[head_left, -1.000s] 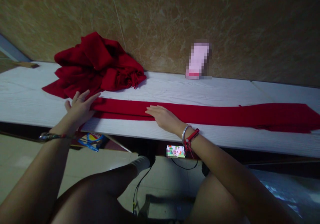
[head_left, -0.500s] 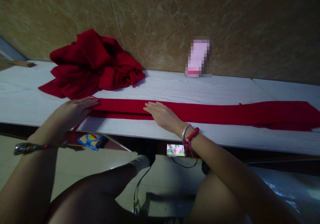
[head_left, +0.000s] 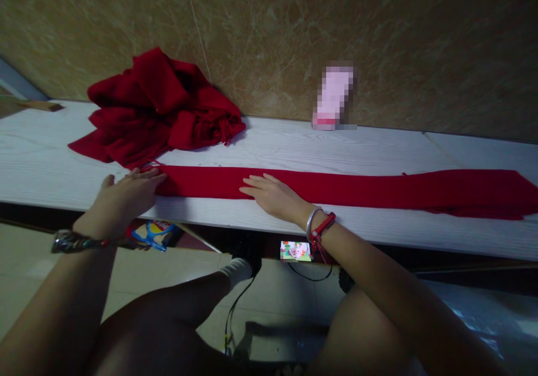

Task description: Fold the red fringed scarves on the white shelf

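A long red scarf [head_left: 357,188], folded into a narrow strip, lies lengthwise along the white wood-grain table [head_left: 277,140]. My left hand [head_left: 132,194] rests flat on its left end, fingers stretched out and pointing right, covering part of that end. Near the strip's middle, my right hand [head_left: 269,194] lies on top with its fingers spread. Neither hand grips the cloth. Behind my left hand sits a crumpled red scarf [head_left: 159,101] with a knotted fringe, heaped against the wall.
A pixelated pink item [head_left: 334,96] leans on the marbled wall [head_left: 269,34]. Below the table edge are a lit phone [head_left: 296,251] with a cable and a blue snack packet [head_left: 155,235]. A small wooden piece [head_left: 42,106] lies at far left.
My left hand has shifted slightly right and toward me on the scarf's end. The dark gap along the scarf's near fold has closed, leaving it flat. My right hand has barely moved.
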Available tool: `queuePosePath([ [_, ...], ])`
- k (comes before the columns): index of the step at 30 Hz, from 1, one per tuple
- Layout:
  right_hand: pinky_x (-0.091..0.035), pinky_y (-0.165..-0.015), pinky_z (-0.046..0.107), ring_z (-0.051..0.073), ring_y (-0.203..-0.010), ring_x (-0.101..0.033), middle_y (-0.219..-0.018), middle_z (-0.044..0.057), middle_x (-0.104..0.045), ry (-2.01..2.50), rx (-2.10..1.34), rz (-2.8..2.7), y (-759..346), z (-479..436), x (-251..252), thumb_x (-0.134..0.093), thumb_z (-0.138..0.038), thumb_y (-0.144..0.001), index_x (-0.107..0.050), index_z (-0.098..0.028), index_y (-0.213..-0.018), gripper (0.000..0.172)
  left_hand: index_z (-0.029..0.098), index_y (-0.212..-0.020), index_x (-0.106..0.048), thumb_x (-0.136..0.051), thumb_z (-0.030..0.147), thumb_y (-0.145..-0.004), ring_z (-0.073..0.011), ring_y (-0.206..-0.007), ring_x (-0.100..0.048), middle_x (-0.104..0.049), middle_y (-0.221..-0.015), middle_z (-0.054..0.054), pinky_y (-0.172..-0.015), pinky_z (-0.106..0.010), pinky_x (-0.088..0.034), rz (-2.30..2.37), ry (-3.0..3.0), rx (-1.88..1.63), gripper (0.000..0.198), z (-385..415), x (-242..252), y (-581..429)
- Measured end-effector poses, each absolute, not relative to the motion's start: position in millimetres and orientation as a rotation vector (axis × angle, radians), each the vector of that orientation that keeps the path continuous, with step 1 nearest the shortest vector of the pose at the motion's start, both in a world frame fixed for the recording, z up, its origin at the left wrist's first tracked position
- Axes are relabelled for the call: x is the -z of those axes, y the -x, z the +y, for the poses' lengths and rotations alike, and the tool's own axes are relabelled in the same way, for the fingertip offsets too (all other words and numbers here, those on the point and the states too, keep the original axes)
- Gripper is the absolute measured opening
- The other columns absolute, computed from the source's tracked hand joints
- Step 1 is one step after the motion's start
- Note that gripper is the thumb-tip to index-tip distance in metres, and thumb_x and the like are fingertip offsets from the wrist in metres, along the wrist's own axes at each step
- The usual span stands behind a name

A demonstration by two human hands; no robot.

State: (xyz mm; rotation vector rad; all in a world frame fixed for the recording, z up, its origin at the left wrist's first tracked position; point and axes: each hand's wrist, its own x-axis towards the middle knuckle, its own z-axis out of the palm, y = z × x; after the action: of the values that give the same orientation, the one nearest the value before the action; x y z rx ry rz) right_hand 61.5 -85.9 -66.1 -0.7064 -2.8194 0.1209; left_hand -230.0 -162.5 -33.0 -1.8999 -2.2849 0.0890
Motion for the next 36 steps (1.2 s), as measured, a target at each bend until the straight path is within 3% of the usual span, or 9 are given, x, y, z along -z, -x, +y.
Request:
queuePosePath([
  [3,-0.03,-0.109,0.041,0.019,-0.13,-0.04,-0.139,0.007,-0.048,0.704,-0.085,-2.853,-61,-86,65,-0.041,-0.009,-0.089,-0.052,-0.017,-0.13,0.043,0.01,-0.111,-0.063,-0.025,0.013,-0.083,-0.0364,-0.128,-0.039,-0.048,-0.136,-0.018,-0.096,-0.062,-0.029,-2.261,1.755,-0.099,0.048,-156,17,195],
  [6,-0.03,-0.109,0.04,0.019,-0.13,-0.04,-0.139,0.008,-0.049,0.698,-0.075,-2.859,-61,-87,63,-0.042,-0.01,-0.089,-0.052,-0.017,-0.129,0.043,0.005,-0.125,-0.053,-0.025,0.018,-0.087,-0.0339,-0.131,-0.036,-0.039,-0.143,-0.02,-0.1,-0.056,-0.029,-2.129,1.886,0.076,0.049,-142,18,162],
  [9,-0.031,-0.108,0.041,0.019,-0.13,-0.04,-0.139,0.008,-0.049,0.699,-0.089,-2.848,-62,-88,63,-0.042,-0.011,-0.089,-0.053,-0.018,-0.129,0.042,0.01,-0.139,-0.038,-0.025,0.03,-0.093,-0.0321,-0.134,-0.032,-0.031,-0.148,-0.017,-0.1,-0.051,-0.034,-2.21,2.135,0.038,0.052,-127,39,146],
  [14,-0.031,-0.108,0.043,0.02,-0.132,-0.037,-0.142,0.008,-0.045,0.693,-0.114,-2.829,-69,-90,65,-0.04,-0.026,-0.094,-0.05,-0.02,-0.131,0.039,0.023,-0.145,-0.025,-0.023,0.035,-0.094,-0.0363,-0.137,-0.022,-0.024,-0.152,-0.013,-0.098,-0.062,-0.03,-2.316,2.239,-0.119,0.053,-118,60,149],
  [21,-0.026,-0.111,0.046,0.024,-0.136,-0.029,-0.146,0.012,-0.037,0.784,-0.193,-2.841,-79,-97,62,-0.037,-0.041,-0.094,-0.038,-0.015,-0.14,0.052,0.024,-0.144,-0.029,-0.025,0.038,-0.094,-0.0383,-0.137,-0.021,-0.024,-0.152,-0.014,-0.098,-0.064,-0.027,-2.409,2.168,-0.07,0.052,-118,53,146],
  [25,-0.025,-0.111,0.046,0.024,-0.136,-0.028,-0.146,0.009,-0.037,0.758,-0.204,-2.864,-84,-101,64,-0.04,-0.043,-0.093,-0.041,-0.017,-0.138,0.052,0.022,-0.141,-0.037,-0.025,0.031,-0.094,-0.0336,-0.138,-0.021,-0.023,-0.152,-0.013,-0.103,-0.058,-0.026,-2.283,2.173,0.074,0.049,-116,55,127],
  [30,-0.025,-0.112,0.041,0.022,-0.136,-0.03,-0.146,0.013,-0.037,0.731,-0.19,-2.876,-90,-104,64,-0.04,-0.041,-0.093,-0.039,-0.012,-0.139,0.054,0.026,-0.145,-0.025,-0.023,0.04,-0.094,-0.0334,-0.14,-0.015,-0.02,-0.154,-0.009,-0.104,-0.059,-0.025,-2.252,2.367,-0.106,0.053,-114,54,110],
  [36,-0.026,-0.112,0.041,0.023,-0.136,-0.029,-0.147,0.016,-0.033,0.818,-0.165,-2.905,-109,-109,63,-0.039,-0.039,-0.093,-0.037,-0.006,-0.139,0.057,0.022,-0.147,-0.021,-0.02,0.037,-0.095,-0.0332,-0.14,-0.011,-0.015,-0.154,-0.011,-0.105,-0.059,-0.024,-2.308,2.326,-0.246,0.054,-115,49,108],
])
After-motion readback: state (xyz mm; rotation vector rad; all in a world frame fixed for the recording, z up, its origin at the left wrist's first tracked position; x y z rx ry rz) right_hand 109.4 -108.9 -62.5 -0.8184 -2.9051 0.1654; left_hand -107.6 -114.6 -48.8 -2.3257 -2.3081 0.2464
